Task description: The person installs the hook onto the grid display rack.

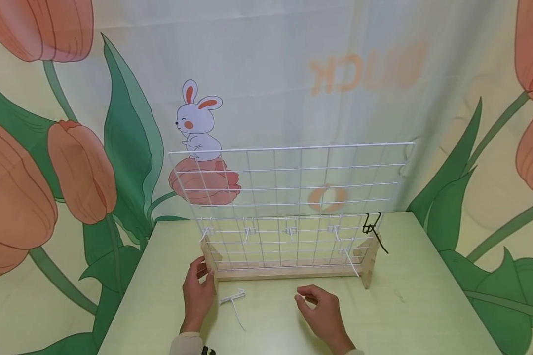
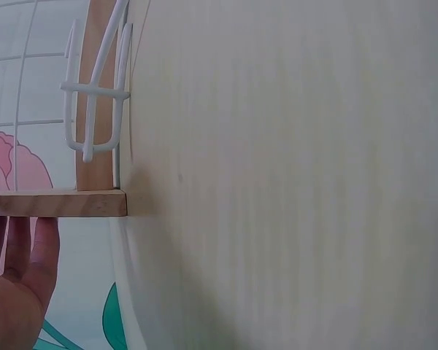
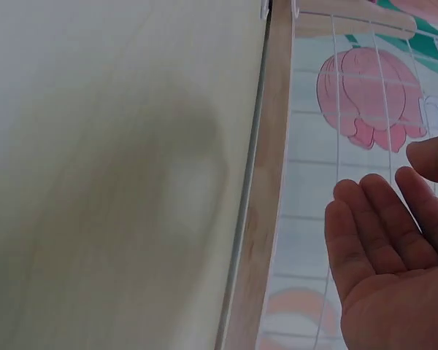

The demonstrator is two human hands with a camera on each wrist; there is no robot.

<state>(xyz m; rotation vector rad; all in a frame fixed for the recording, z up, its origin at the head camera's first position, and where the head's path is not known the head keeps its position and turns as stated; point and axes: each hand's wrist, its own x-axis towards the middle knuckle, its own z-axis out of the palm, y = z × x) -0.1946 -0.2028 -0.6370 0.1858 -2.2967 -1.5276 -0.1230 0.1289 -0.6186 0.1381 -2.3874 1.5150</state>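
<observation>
My left hand [image 1: 197, 292] holds the left wooden side support [image 1: 210, 261] of a white wire grid rack [image 1: 284, 190]. In the left wrist view its fingers lie on one face of the wood and the thumb tip on the opposite one. A loose white hook [image 1: 233, 299] lies on the table between my hands, in front of the wooden base bar [image 1: 288, 272]. My right hand [image 1: 322, 310] is above the table in front of the rack, fingers gently bent, with nothing in it. The right wrist view shows its bare palm [image 3: 394, 299].
Several white hooks, one of them the hook [image 1: 291, 231] at mid-row, hang on the lower grid. A lower white hook [image 1: 350, 260] and a black hook [image 1: 372, 229] hang at the right. Behind the pale table [image 1: 426, 305] is a curtain [image 1: 266, 74] printed with tulips and a rabbit.
</observation>
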